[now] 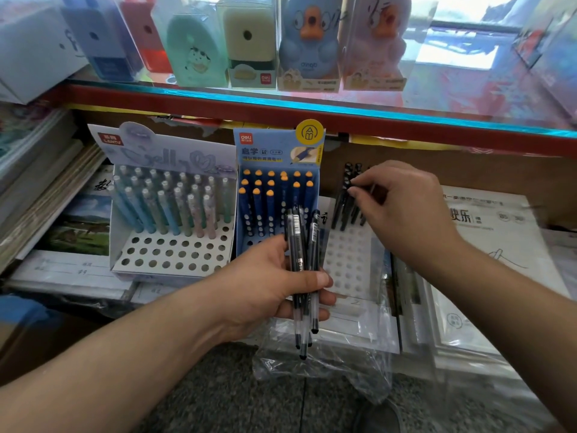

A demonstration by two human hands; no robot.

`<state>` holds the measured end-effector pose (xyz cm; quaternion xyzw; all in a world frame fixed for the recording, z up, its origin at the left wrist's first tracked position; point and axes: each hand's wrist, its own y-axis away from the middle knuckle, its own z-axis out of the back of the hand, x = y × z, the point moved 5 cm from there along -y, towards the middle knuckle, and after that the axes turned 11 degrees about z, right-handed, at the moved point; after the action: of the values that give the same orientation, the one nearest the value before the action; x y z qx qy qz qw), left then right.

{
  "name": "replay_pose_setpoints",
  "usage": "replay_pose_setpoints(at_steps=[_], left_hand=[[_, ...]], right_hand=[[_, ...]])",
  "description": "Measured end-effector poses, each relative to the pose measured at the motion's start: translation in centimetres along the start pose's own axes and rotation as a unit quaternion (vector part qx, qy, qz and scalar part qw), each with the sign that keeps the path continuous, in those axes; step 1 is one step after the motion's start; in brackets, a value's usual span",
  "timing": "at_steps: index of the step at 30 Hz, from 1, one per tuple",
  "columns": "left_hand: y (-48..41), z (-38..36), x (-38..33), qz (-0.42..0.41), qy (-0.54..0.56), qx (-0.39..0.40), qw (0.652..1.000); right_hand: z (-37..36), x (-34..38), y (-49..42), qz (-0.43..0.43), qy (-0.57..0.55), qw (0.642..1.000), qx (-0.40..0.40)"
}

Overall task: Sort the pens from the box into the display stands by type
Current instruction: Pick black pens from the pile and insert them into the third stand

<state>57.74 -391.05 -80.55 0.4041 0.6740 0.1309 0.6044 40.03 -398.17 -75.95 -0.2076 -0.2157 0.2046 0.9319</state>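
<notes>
Under glass shelf [312, 104] | black pens [301, 276] gripped as bundle by left hand [274, 282] | standing pen [338, 207] in white stand [349, 267] pinched at top by right hand [402, 207] | judged light, stiff, slick; best taken mid-barrel

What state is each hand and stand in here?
left hand, gripping a bundle of black pens.
right hand, pinching a pen in the white stand.
white stand, few pens at back, most holes empty.
pastel stand, back rows filled, front holes empty.
blue stand, mostly filled.
</notes>
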Motion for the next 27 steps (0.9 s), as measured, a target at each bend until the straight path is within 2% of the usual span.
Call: replay_pose_setpoints(at_steps=[7,9,11,13,16,18,21,25,27], left_hand=[[0.1,-0.2,-0.1,-0.005,0.0,0.011,1.0],[0.2,-0.6,-0.2,-0.009,-0.006,0.026,1.0],[0.4,-1.0,-0.1,-0.005,-0.008,0.047,0.999],[0.5,-1.3,0.0,0.003,-0.01,0.064,0.998],[0.7,-1.4,0.1,0.009,-0.014,0.069,0.997],[0.8,-1.4,0.0,0.009,-0.011,0.063,0.998],[0.7,-1.2,-0.2,0.008,0.007,0.046,0.999],[0.5,-0.6,0.0,0.012,0.016,0.029,0.999],[0.4,-0.5,0.2,0.018,0.015,0.024,0.999]], right_hand=[[1.5,1.1,0.4,-0.039,-0.041,0.998,-0.024],[1.0,1.5,0.9,-0.092,-0.115,0.989,0.027],[-0.5,1.7,1.6,-0.173,-0.22,0.952,0.125],[-1.4,1.7,2.3,-0.241,-0.311,0.903,0.17],[-1.6,1.0,2.6,-0.311,-0.405,0.847,0.149],[-1.4,0.8,2.7,-0.327,-0.417,0.836,0.144],[0.0,-0.2,2.2,-0.33,-0.411,0.843,0.108],[3.3,-2.6,1.1,-0.327,-0.424,0.844,-0.025],[4.7,-3.5,0.7,-0.283,-0.351,0.889,-0.08]])
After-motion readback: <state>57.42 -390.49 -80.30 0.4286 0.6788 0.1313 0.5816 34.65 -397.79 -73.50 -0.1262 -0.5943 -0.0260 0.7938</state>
